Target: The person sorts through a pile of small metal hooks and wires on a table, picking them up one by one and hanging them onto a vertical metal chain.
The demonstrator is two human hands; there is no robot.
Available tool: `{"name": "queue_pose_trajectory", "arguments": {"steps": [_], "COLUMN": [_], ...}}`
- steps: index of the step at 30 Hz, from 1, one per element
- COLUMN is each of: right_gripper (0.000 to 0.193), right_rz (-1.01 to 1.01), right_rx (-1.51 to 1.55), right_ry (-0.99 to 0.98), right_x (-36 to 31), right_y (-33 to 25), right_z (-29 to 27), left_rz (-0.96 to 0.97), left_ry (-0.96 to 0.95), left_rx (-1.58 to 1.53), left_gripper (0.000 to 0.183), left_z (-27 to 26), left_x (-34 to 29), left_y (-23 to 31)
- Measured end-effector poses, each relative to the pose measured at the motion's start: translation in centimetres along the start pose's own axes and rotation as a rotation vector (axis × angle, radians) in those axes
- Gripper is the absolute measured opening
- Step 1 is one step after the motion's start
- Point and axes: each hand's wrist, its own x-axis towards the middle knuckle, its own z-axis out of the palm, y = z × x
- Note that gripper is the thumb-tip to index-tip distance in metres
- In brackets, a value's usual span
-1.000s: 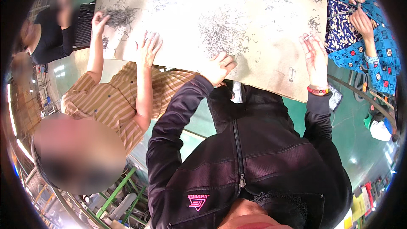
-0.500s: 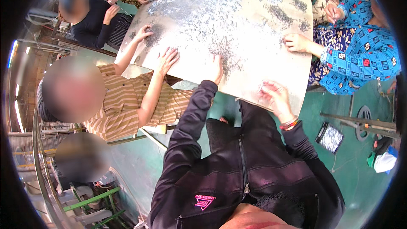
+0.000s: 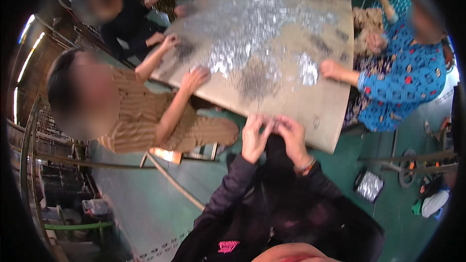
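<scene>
My left hand (image 3: 255,138) and my right hand (image 3: 294,141) are together just over the near edge of a pale table (image 3: 296,111). The fingertips of both are pinched close to each other, around something too small and blurred to make out. Straight ahead of them on the tabletop lies a heap of small dark, thin pieces (image 3: 257,78). Beyond it spreads a wide layer of small silvery pieces (image 3: 242,41). A smaller bright pile of silvery pieces (image 3: 307,69) sits to the right.
Close on my left sits a person in a striped shirt (image 3: 138,104), both hands on the table. At the right is a person in a blue patterned top (image 3: 403,75). Others sit around the far side. A black-edged tray (image 3: 370,186) lies on the green floor (image 3: 141,189).
My left hand has drawn back from the dark heap to the table edge. My right hand has moved left and down to meet it. The view has tilted, and the picture is darker.
</scene>
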Motion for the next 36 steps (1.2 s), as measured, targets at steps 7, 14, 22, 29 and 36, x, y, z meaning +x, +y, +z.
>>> {"name": "queue_pose_trajectory", "arguments": {"steps": [7,14,22,29,36], "right_gripper": [0.019,0.018,0.024,0.02,0.026], "right_rz": [-0.139,-0.17,-0.204,-0.513,-0.477], "right_rx": [0.008,-0.109,-0.568,-1.485,-1.519], "right_ry": [-0.011,-0.062,-0.069,-0.62,-0.621], "right_x": [0.0,0.5,10.0,18.3,18.0], "right_y": [-0.3,1.4,-1.1,-0.7,-0.9], "right_z": [0.6,1.7,-5.2,-11.5,-11.5], "left_rz": [-0.019,-0.201,-0.324,-0.311,-0.287], "left_ry": [0.082,0.172,0.238,0.057,-0.006], "left_rx": [-0.019,-0.304,-0.548,-0.398,-0.339], "left_gripper": [0.013,0.012,0.009,0.007,0.007], "left_z": [0.3,1.6,-0.9,-0.9,-1.1], "left_x": [-1.1,-2.2,-0.6,-2.2,-2.0], "left_y": [0.3,-2.0,-2.0,-4.8,-3.8]}}
